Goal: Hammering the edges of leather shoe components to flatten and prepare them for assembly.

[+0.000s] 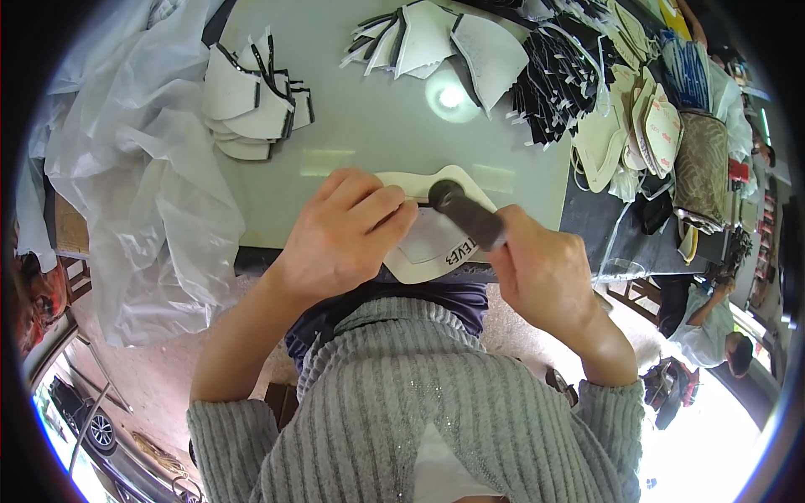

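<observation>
A flat cream piece (411, 271) with rounded corners is lying in front of the person, its lower end reaching over the near edge of the grey-green surface (360, 130). It is carrying a pale grey patch (425, 237) in its middle and dark lettering along its lower right side. The left hand (344, 235) is resting at the piece's left side, fingers curling inward; whether they are pinching anything, I cannot tell. The right hand (543, 270) is closing around a dark, round-ended tool (466, 215). Fingers and tool are covering parts of the piece; whether the tool is touching it is unclear. White dark-edged pieces (251, 109) are lying stacked at the upper left, and others (423, 40) are spreading along the far side. Black strips (555, 88) are heaping up beside them, with cream cut-outs (599, 155) sitting farther right. A translucent plastic sheet (151, 176) is draping down the left.
</observation>
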The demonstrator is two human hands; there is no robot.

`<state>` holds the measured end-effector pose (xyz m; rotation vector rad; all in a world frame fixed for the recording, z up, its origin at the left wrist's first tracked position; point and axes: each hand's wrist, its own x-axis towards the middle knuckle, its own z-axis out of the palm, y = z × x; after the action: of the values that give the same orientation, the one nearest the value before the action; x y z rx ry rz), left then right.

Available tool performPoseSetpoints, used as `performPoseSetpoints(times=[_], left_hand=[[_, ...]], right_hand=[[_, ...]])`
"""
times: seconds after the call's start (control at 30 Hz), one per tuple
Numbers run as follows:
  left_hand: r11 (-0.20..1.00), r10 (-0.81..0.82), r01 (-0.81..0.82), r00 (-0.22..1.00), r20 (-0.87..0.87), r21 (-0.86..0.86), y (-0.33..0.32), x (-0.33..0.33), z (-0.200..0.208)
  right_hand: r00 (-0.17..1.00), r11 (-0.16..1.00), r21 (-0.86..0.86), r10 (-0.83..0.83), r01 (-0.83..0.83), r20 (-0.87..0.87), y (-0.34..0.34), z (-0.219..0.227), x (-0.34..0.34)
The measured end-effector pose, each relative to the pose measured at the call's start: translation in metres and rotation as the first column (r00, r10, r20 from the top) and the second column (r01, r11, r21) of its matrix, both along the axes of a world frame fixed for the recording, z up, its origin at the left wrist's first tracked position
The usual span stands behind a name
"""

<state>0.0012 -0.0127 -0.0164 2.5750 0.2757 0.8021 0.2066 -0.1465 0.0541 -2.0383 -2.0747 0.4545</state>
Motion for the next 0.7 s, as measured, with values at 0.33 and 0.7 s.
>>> performPoseSetpoints(times=[0.33,0.7], left_hand=[[0.988,0.152,-0.152,0.988,0.0,-0.02,-0.019,0.008,-0.001],[0.981,0.185,-0.185,0.983,-0.01,-0.051,-0.017,-0.001,-0.002]], right_hand=[[0.999,0.999,-0.012,-0.053,0.053,0.009,0.001,-0.001,-0.008],[0.998,0.997,-0.063,-0.044,0.047,0.044,-0.001,-0.008,-0.003]])
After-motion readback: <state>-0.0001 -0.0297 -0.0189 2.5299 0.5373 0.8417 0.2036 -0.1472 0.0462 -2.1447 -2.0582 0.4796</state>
